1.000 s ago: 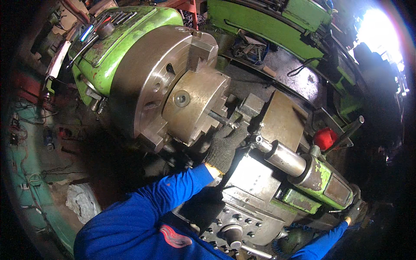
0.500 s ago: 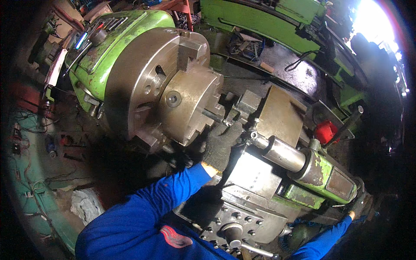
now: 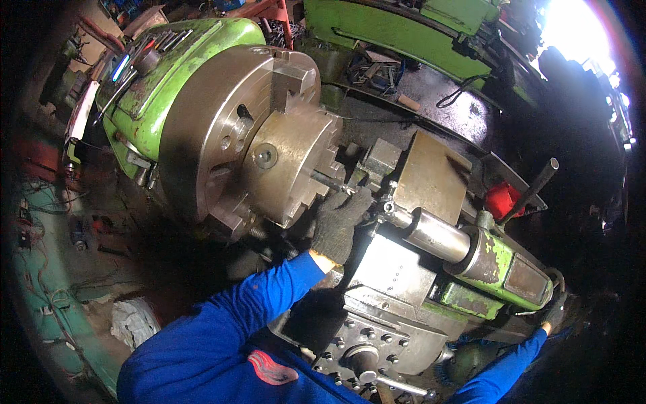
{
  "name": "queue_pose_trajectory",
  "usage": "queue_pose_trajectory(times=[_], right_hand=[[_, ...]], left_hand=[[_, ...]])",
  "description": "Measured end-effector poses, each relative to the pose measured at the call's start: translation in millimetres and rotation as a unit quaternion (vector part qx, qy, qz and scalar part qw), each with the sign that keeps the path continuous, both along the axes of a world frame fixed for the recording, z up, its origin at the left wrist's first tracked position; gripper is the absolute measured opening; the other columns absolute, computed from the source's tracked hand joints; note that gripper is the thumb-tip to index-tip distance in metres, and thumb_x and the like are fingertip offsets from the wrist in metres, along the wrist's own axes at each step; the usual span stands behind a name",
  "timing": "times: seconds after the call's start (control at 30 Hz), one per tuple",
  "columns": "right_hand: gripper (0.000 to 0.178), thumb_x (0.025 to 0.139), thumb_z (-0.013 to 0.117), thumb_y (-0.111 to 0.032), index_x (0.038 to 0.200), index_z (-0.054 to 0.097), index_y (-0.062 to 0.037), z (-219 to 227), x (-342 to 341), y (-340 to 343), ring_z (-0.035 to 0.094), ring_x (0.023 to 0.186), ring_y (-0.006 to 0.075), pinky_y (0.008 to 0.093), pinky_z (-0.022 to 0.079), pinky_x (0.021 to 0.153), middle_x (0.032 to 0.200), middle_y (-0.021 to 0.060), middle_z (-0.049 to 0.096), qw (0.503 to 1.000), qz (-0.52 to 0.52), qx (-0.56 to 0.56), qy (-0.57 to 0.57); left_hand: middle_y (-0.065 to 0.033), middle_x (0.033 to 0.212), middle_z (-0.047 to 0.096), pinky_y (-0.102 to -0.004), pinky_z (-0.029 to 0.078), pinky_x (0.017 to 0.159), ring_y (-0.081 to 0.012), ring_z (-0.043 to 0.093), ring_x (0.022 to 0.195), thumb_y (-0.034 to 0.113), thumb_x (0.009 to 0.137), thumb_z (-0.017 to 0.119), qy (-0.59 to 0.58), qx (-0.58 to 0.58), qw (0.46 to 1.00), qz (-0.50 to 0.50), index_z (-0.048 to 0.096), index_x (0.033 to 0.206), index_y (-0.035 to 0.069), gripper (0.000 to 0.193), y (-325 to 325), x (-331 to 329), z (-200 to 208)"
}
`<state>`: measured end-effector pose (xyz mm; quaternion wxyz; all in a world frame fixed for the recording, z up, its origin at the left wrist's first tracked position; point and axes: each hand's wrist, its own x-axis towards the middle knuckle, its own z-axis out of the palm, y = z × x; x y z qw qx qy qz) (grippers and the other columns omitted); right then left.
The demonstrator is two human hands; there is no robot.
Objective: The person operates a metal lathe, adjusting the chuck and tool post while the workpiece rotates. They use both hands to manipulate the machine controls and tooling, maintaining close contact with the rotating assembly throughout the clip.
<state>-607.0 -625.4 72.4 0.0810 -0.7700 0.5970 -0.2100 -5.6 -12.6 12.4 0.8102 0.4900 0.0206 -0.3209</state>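
Note:
My left hand (image 3: 339, 227), in a dark knitted glove, is beside the thin dark rod (image 3: 328, 180) between the lathe chuck (image 3: 286, 165) and the tailstock quill (image 3: 437, 236). Its fingers are curled at the rod's tailstock end, seemingly gripping it; the contact is partly hidden. The rod's other end meets the middle of the chuck's face. A round metal fitting (image 3: 388, 208) sits on the quill's nose, just right of the glove. My right hand (image 3: 554, 314), gloved too, is closed round the curved rim of the tailstock handwheel (image 3: 558, 277) at far right.
Behind the small chuck stands a large faceplate (image 3: 202, 135) with jaws. A tool block (image 3: 382, 158) and a brown plate (image 3: 431, 176) lie beyond the rod. Nearer me is the carriage (image 3: 367, 343) with a lever. A lever (image 3: 538, 182) rises by a red container (image 3: 503, 200).
The whole view has shifted slightly, with the machine appearing a little higher and further left. My left hand stays by the rod; my right hand stays at the handwheel, its grip slightly shifted upward.

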Motion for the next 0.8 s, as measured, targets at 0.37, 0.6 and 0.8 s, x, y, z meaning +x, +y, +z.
queue_pose_trajectory(times=[0.37,0.6,0.8], right_hand=[[0.061,0.121,0.038,-0.048,0.162,0.06,-0.0095,-37.3,60.3,-0.5,0.067,0.14,0.0288,0.0403,0.048,0.121,0.152,0.0134,0.072,0.993,-0.044,0.104,0.03],[0.052,0.12,0.04,-0.029,0.17,0.05,-0.0208,3.7,-9.0,-29.7,0.069,0.139,0.0287,0.0427,0.049,0.121,0.159,0.0096,0.067,0.975,-0.028,-0.023,0.219],[0.049,0.119,0.04,-0.025,0.167,0.055,-0.0259,5.7,32.0,17.6,0.071,0.134,0.0291,0.0433,0.053,0.115,0.152,0.0117,0.071,0.973,-0.033,-0.001,0.227]], left_hand=[[-0.0041,0.102,0.076,-0.028,0.06,0.077,-0.0123,0.072,0.089,0.021,0.106,0.08,0.034,-0.011,0.997,0.073,0.078,0.113,0.006,0.017,3.8,-2.2,1.1],[-0.0051,0.099,0.075,-0.0279,0.06,0.068,-0.0134,0.074,0.085,0.019,0.107,0.077,0.121,-0.071,0.989,0.05,0.076,0.114,0.006,0.015,-8.0,-3.3,6.8],[-0.0063,0.109,0.074,-0.0276,0.059,0.068,-0.012,0.072,0.089,0.023,0.11,0.073,-0.029,-0.025,0.999,0.037,0.073,0.126,0.007,0.023,-2.7,-8.4,9.9]])
